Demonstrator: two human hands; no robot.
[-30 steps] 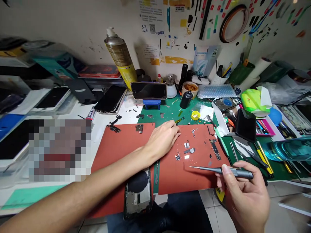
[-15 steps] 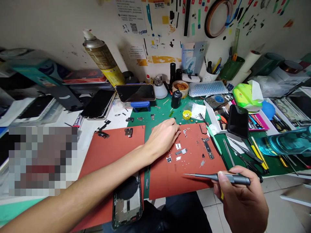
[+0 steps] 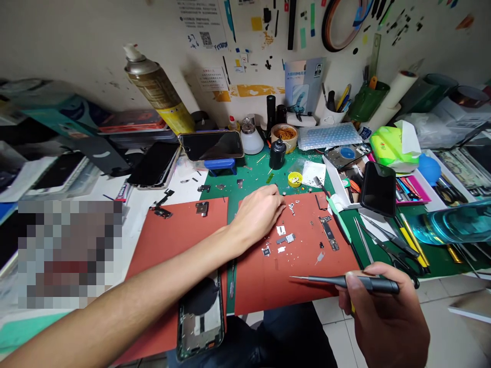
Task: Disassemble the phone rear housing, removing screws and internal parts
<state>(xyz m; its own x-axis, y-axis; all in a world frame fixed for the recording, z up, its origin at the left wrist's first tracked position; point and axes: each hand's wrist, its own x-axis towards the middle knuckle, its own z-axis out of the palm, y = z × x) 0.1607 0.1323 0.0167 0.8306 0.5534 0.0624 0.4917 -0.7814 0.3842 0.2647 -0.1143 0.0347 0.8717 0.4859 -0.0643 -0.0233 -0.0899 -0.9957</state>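
My right hand (image 3: 391,317) grips a grey precision screwdriver (image 3: 360,282), its thin tip pointing left over the red mat (image 3: 291,286). Something yellow shows under that hand, too little to name. My left hand (image 3: 259,212) rests at the mat's upper left with its fingers curled together; the fingertips and anything in them are hidden. To its right lie small metal parts (image 3: 286,239), several tiny screws and a narrow circuit board (image 3: 329,233). Below my left forearm, an opened phone housing (image 3: 201,324) lies across the edge of the other red mat (image 3: 180,230).
A green brush (image 3: 339,217), scissors (image 3: 401,263) and tweezers (image 3: 363,240) lie on the right. Behind stand a dark bottle (image 3: 277,155), a yellow lid (image 3: 295,179) and a phone (image 3: 210,146) on a blue stand. A white tray (image 3: 341,199) holds tools.
The view has shifted very slightly. Both hands keep nearly the same place and pose, and the screwdriver is still held in the right.
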